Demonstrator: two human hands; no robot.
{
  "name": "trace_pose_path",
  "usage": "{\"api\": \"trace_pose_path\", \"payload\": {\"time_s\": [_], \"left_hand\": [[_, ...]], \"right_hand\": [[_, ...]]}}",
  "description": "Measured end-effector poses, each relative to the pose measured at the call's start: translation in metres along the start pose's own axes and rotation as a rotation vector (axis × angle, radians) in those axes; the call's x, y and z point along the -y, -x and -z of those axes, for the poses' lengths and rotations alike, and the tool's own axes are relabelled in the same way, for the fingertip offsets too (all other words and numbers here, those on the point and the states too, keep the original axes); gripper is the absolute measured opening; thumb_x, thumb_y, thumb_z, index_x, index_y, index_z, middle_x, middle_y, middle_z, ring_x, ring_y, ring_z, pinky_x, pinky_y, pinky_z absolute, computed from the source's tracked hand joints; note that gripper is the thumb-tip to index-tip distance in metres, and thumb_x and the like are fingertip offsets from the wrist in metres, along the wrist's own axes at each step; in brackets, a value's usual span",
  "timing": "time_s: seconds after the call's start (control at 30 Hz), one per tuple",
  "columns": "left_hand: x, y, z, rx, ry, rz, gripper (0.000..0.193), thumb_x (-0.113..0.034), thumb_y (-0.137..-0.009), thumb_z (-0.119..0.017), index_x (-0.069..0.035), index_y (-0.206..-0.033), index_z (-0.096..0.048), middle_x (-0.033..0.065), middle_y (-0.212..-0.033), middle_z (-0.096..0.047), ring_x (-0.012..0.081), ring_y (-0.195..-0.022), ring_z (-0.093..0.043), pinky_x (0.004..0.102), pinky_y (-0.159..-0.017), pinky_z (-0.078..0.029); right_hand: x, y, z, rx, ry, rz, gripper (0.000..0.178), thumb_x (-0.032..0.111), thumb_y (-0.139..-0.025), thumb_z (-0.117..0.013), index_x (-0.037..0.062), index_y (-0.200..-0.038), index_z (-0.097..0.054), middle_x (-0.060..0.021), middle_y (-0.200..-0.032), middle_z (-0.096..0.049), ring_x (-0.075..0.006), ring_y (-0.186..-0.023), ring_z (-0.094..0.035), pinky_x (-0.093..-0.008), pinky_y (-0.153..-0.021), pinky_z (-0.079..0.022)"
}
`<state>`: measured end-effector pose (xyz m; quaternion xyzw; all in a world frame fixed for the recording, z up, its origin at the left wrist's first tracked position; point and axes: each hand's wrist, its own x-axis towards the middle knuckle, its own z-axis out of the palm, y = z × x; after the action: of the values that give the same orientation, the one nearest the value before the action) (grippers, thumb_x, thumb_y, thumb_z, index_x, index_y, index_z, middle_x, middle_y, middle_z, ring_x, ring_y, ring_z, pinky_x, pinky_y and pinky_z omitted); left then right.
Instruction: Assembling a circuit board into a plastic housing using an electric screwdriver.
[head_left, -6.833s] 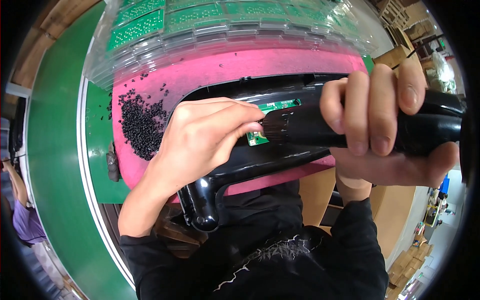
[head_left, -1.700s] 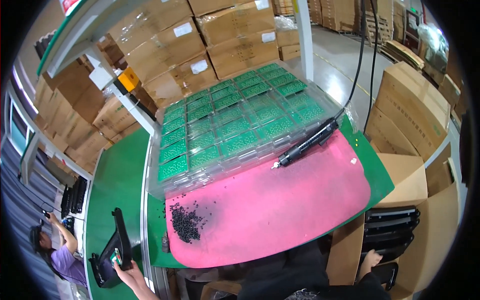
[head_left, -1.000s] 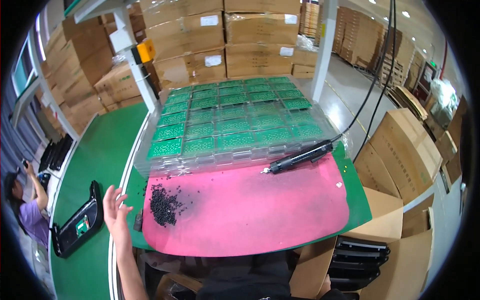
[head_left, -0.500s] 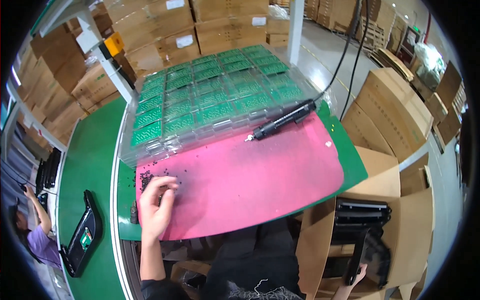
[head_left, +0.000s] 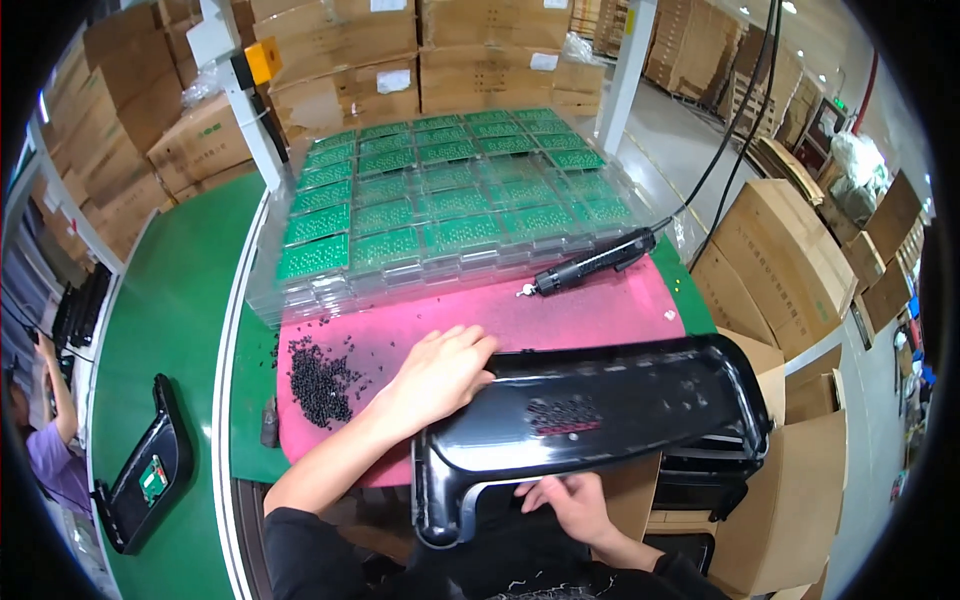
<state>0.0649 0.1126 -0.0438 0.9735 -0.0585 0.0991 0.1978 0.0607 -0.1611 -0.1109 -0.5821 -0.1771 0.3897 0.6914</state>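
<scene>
A glossy black plastic housing (head_left: 620, 400) with a group of small slots is tilted over the front of the pink mat (head_left: 390, 325). My left hand (head_left: 440, 375) is closed over its upper left edge, fingertips hidden behind it. At its lower edge, my right hand (head_left: 572, 510) has its fingers curled against the rim. A heap of small black screws (head_left: 325, 385) lies on the mat left of my left hand. Behind the housing rests a black electric screwdriver (head_left: 590, 265) with its cable running up to the right.
Clear trays of green circuit boards (head_left: 430, 200) stand at the back of the bench. A cardboard box (head_left: 790, 500) with more black housings is at the right. On the green conveyor (head_left: 200, 330) lies another housing (head_left: 150, 480) with a board in it. A co-worker (head_left: 60, 450) is at far left.
My right hand has brought the black housing up from the box at the right to over the mat. My left hand has moved right from the screws and taken its edge.
</scene>
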Motion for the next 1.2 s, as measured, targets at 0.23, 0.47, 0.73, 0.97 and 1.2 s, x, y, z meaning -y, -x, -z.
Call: {"api": "trace_pose_path", "payload": {"time_s": [0.23,0.47,0.73,0.97,1.2], "left_hand": [[0.029,0.023,0.011,-0.098,-0.082,0.262,0.018,-0.014,-0.084,-0.065,-0.001,-0.092,-0.055,0.0165,-0.094,-0.059,0.0392,-0.089,-0.061,0.0498,-0.074,-0.049],[0.039,0.020,0.015,-0.107,-0.065,0.154,0.021,-0.011,-0.081,-0.061,-0.001,-0.099,-0.056,0.0156,-0.094,-0.056,0.0356,-0.096,-0.056,0.0457,-0.084,-0.047],[0.052,0.019,0.016,-0.019,0.023,0.062,0.025,-0.010,-0.080,-0.059,-0.001,-0.103,-0.059,0.0149,-0.098,-0.056,0.0342,-0.100,-0.056,0.0438,-0.088,-0.047],[0.047,0.023,0.020,-0.017,-0.056,0.102,0.028,-0.010,-0.079,-0.059,-0.003,-0.106,-0.060,0.0137,-0.101,-0.057,0.0329,-0.105,-0.055,0.0440,-0.092,-0.046],[0.046,0.019,0.030,-0.187,0.018,0.143,0.051,-0.015,-0.076,-0.072,-0.002,-0.121,-0.050,0.0195,-0.117,-0.051,0.0375,-0.111,-0.051,0.0427,-0.095,-0.044]], "right_hand": [[0.108,-0.059,0.025,0.200,0.622,0.165,0.011,0.003,-0.093,-0.055,0.0000,-0.094,-0.065,-0.0065,-0.072,-0.067,-0.0118,-0.059,-0.064,-0.0265,-0.054,-0.052],[0.210,-0.294,0.132,-0.461,1.718,0.824,0.030,0.005,-0.084,-0.057,0.0076,-0.114,-0.058,-0.0147,-0.119,-0.058,-0.0324,-0.110,-0.057,-0.0453,-0.089,-0.049],[0.213,-0.370,0.151,-0.310,2.285,0.297,0.033,0.011,-0.090,-0.049,0.0076,-0.121,-0.061,-0.0032,-0.155,-0.033,-0.0276,-0.134,-0.041,-0.0485,-0.100,-0.046],[0.205,-0.369,0.162,-0.444,2.439,0.614,0.044,0.012,-0.091,-0.047,-0.0013,-0.133,-0.052,-0.0047,-0.154,-0.034,-0.0252,-0.139,-0.035,-0.0460,-0.111,-0.034],[0.203,-0.265,0.091,-0.189,1.550,1.020,0.076,-0.008,-0.074,-0.046,-0.0006,-0.148,-0.031,-0.0130,-0.158,-0.024,-0.0327,-0.146,-0.022,-0.0441,-0.118,-0.020]]}}
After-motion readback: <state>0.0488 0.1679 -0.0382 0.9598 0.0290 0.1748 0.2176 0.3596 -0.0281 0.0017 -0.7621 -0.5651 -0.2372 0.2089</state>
